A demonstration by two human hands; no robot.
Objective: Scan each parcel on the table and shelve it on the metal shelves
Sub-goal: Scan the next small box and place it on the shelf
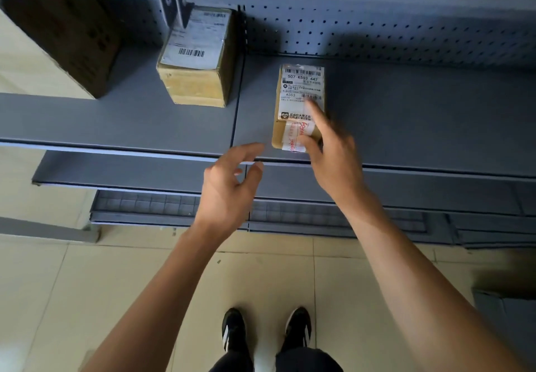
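Observation:
A small brown parcel (293,96) with a white barcode label lies flat on the grey metal shelf (420,116), near its front edge. My right hand (330,148) rests on the parcel's near right side, its index finger stretched out over the label and its thumb against the taped end. My left hand (229,180) hovers just left of the parcel at the shelf's front edge, fingers loosely spread and holding nothing.
A taller brown box (197,61) with a barcode label stands on the same shelf to the left. A dark box (66,40) stands at the far left. Lower shelves (145,168) jut out below. My feet (266,331) are on the tiled floor.

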